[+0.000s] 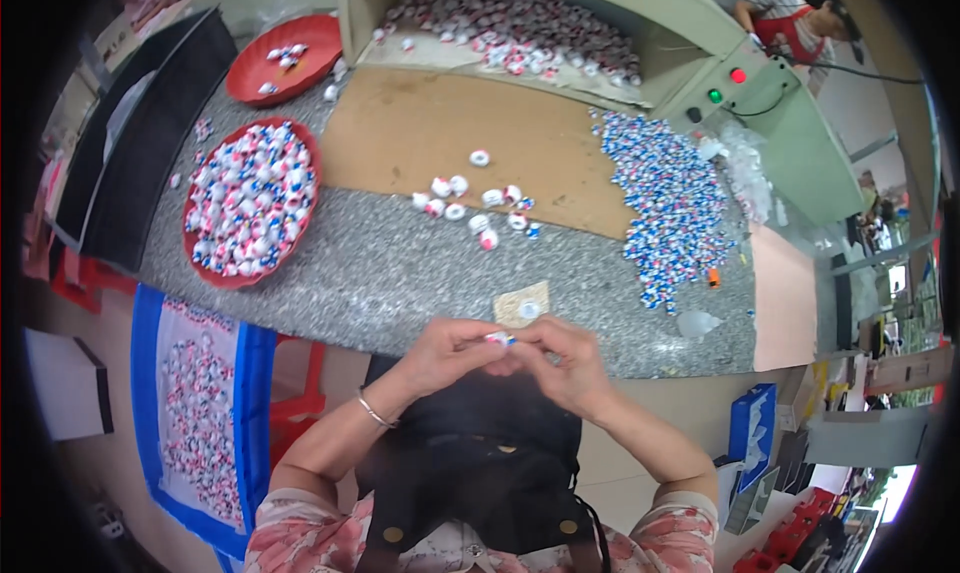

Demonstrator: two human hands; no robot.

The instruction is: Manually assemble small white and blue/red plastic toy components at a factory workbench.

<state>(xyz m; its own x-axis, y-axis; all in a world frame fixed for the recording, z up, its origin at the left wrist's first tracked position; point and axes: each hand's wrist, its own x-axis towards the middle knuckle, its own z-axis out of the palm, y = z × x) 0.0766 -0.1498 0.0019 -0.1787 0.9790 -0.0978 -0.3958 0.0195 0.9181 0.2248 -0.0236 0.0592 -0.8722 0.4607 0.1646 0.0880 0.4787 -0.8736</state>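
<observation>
Close to the table's front edge, my left hand [446, 355] and my right hand [568, 361] meet, fingertips pinched on one small white piece with red and blue marks [501, 339]. Fingers hide much of it. Just beyond them lies a tan square pad [508, 307] with a small pale round thing on it. Farther out, several loose white round pieces with coloured marks [455, 212] are scattered on the grey speckled table [370, 263] and brown board. To the right spreads a large heap of tiny blue, white and red parts [665, 203].
At left stand a red bowl [316, 188] full of white pieces and a red dish [315, 73] holding a few. A box-like machine [690, 33] with piled pieces sits at the back. Below left is a blue crate [148, 393]. Another person [795, 33] is at far right.
</observation>
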